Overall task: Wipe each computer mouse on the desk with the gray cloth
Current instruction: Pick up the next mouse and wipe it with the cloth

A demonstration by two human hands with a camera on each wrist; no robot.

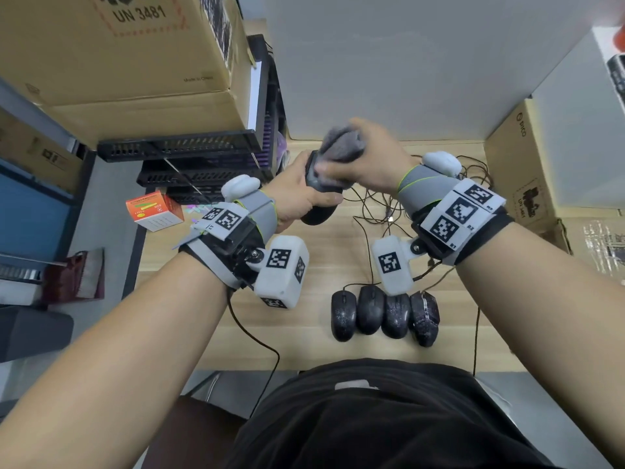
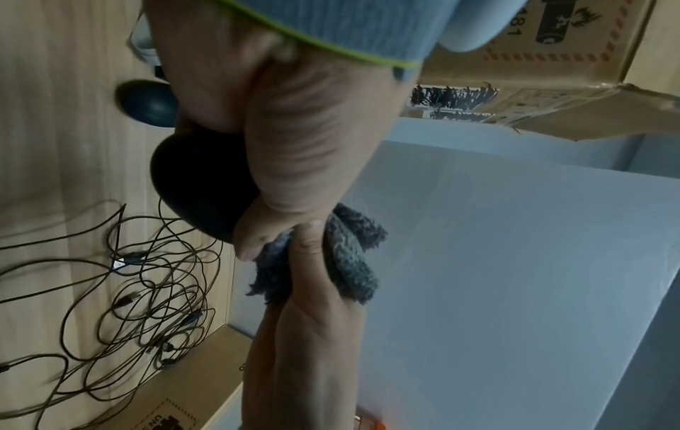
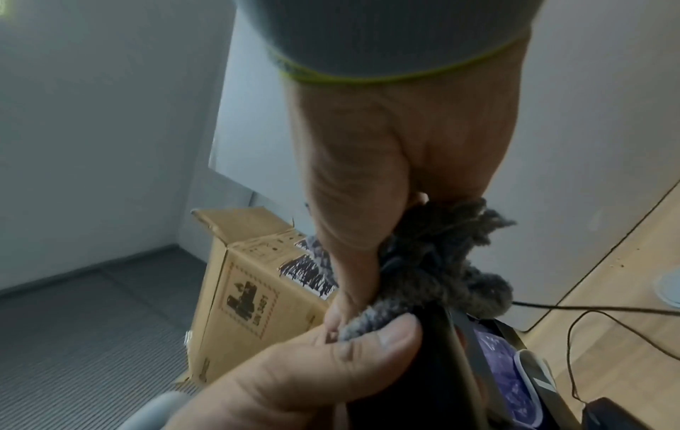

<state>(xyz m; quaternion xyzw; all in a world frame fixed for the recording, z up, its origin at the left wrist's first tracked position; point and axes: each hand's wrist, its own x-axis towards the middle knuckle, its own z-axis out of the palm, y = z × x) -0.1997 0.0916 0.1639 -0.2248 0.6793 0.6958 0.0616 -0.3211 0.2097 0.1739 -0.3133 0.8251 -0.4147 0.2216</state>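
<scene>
My left hand [image 1: 301,194] grips a black mouse [image 1: 318,211] held up above the desk, thumb along its side. My right hand [image 1: 368,160] bunches the gray cloth [image 1: 341,143] and presses it onto the front of that mouse. In the left wrist view the mouse [image 2: 198,186] sits in my palm and the cloth [image 2: 349,259] is wrapped around my right fingers. The right wrist view shows the cloth [image 3: 441,270] against the dark mouse [image 3: 408,378]. Several more black mice [image 1: 385,316] lie side by side near the desk's front edge.
A tangle of mouse cables [image 1: 382,204] lies on the wooden desk [image 1: 321,265] behind the row. Cardboard boxes stand at the left [image 1: 135,62] and right [image 1: 521,170]. Black trays [image 1: 189,157] and a small orange box [image 1: 154,211] sit at the left edge.
</scene>
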